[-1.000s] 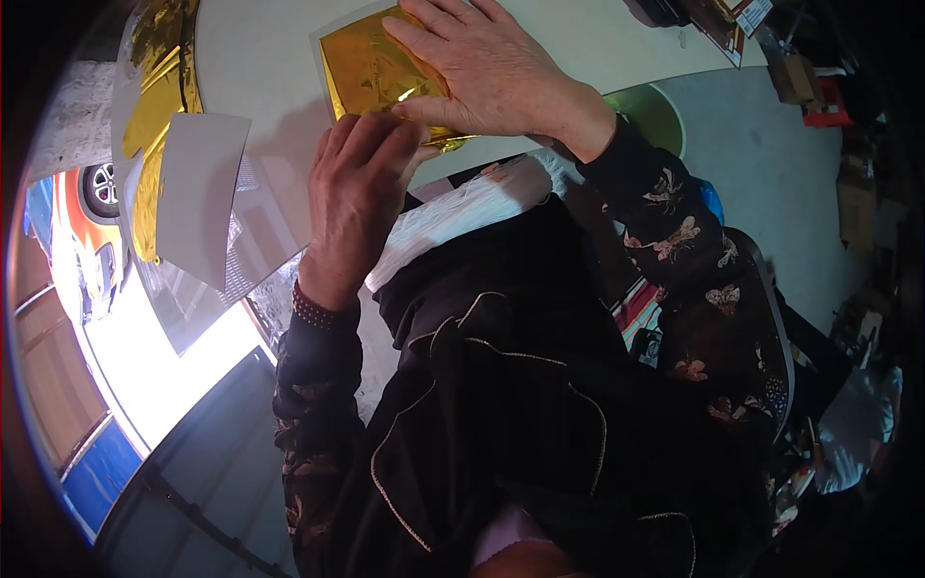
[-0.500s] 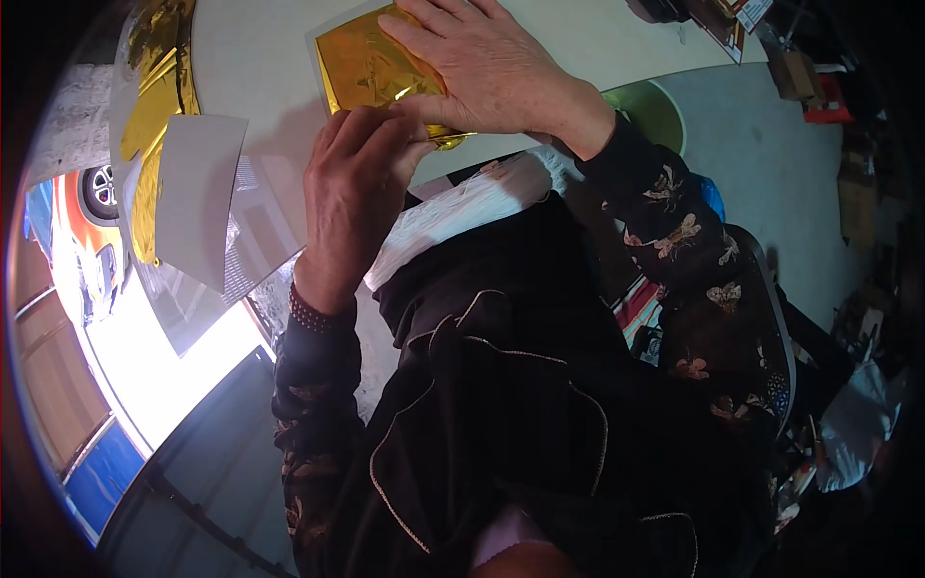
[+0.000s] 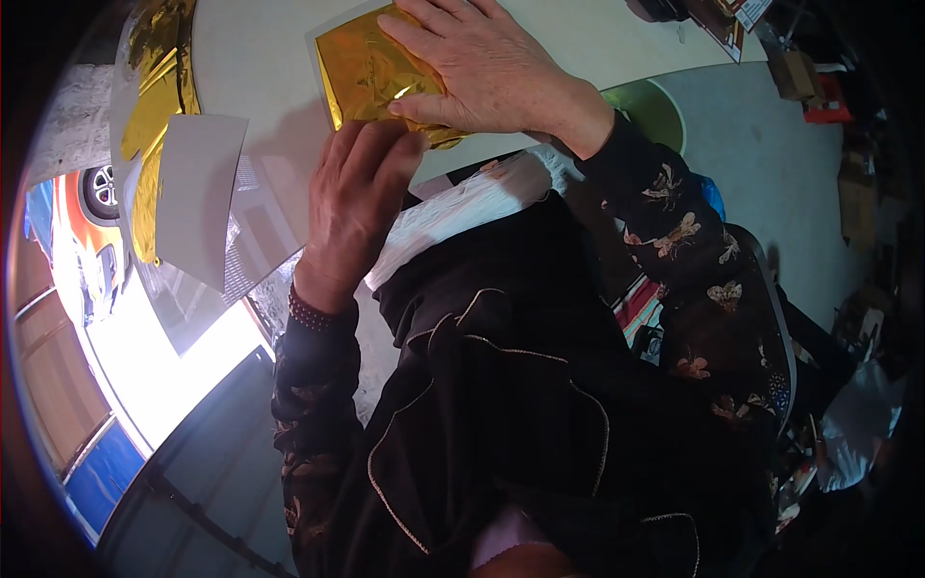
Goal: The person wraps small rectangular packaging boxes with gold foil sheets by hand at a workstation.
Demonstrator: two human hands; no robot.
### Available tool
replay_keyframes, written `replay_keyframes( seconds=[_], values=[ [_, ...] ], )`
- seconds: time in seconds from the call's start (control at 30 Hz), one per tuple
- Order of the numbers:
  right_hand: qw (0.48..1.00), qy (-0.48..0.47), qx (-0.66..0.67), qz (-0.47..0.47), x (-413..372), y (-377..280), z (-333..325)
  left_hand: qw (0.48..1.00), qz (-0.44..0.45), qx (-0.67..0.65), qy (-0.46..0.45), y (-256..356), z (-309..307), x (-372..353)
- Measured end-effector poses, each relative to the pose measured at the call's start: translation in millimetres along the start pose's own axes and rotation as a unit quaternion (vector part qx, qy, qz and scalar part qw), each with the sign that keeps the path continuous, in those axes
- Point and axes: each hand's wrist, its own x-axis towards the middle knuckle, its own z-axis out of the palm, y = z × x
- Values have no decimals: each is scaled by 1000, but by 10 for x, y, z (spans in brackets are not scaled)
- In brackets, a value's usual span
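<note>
A shiny gold foil sheet (image 3: 371, 67) lies over a slightly larger pale or clear sheet on the table (image 3: 255, 58). My right hand (image 3: 491, 72) rests flat on the foil's right part, fingers spread, thumb stretched along its lower edge. At the foil's lower left corner is my left hand (image 3: 356, 197), its fingers curled together; whatever lies between the fingertips is hidden. Below the table edge, white crumpled material (image 3: 462, 217) lies across my lap.
More gold foil (image 3: 159, 106) and a grey card (image 3: 199, 197) lie at the table's left side. A green round bin (image 3: 655, 111) stands beyond the right edge. Dark items with labels (image 3: 713, 24) sit at the upper right.
My left hand has turned and drawn slightly down and away from my right thumb. The right thumb has straightened over the foil. The right palm has stayed in place.
</note>
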Motion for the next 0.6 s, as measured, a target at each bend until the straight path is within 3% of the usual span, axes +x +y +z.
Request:
replay_keyframes(
  seconds=[0.23, 0.6],
  values=[
    [999, 40, -32, -10, 32, 103, 227, 998, -27, -42, -47, 12, -104, -19],
    [999, 39, -9, -13, 35, 66, 154, 970, -211, -119, -25, 13, -64, 59]
  ],
)
